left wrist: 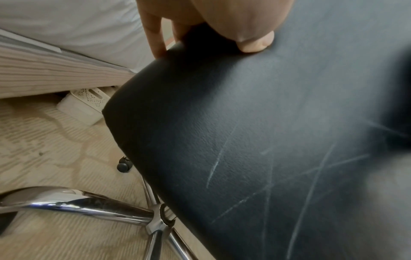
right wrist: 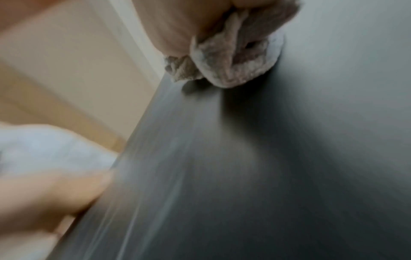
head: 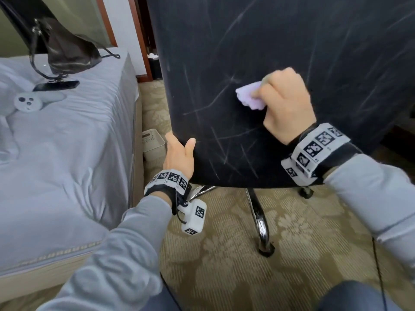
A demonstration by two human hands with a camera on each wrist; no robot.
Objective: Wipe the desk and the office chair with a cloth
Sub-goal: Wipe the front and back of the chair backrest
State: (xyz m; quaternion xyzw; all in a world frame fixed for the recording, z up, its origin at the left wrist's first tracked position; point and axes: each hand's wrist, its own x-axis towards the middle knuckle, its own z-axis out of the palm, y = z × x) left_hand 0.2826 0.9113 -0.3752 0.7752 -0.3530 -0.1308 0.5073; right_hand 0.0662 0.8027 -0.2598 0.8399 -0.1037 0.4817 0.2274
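The back of a black leather office chair (head: pixel 280 52), covered in pale scratch marks, fills the middle and right of the head view. My right hand (head: pixel 285 104) grips a bunched pale lilac cloth (head: pixel 249 98) and presses it against the backrest. In the right wrist view the cloth (right wrist: pixel 233 58) is crumpled under my fingers against the dark leather (right wrist: pixel 289 158), blurred. My left hand (head: pixel 179 153) holds the lower left edge of the backrest, thumb on the rear face, fingers wrapped round the edge. The left wrist view shows the thumb (left wrist: pixel 251 42) on the leather (left wrist: pixel 244 123).
A bed (head: pixel 62 142) with white sheets stands close on the left, holding a dark bag (head: pixel 65 48), a phone (head: pixel 56 86) and a white controller (head: pixel 29 102). A small white basket (head: pixel 152 142) sits on the patterned carpet. The chair's chrome base (head: pixel 258 212) and casters spread below.
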